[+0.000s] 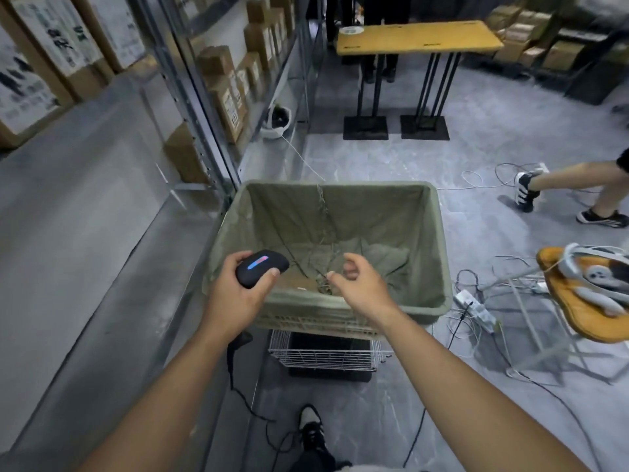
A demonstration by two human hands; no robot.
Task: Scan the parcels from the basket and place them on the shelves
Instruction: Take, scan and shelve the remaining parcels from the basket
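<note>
Grey concrete floor, loose cables, yellow-topped table on black legs.

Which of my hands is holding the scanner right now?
Your left hand grips the black scanner; the right hand hovers over the basket, holding nothing.

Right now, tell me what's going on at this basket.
A person stands over the green fabric-lined basket. The left hand grips a black handheld scanner with a glowing blue strip; the right hand, fingers loosely curled, reaches in empty. A brown cardboard parcel lies at the bottom, not yet picked up.
</note>
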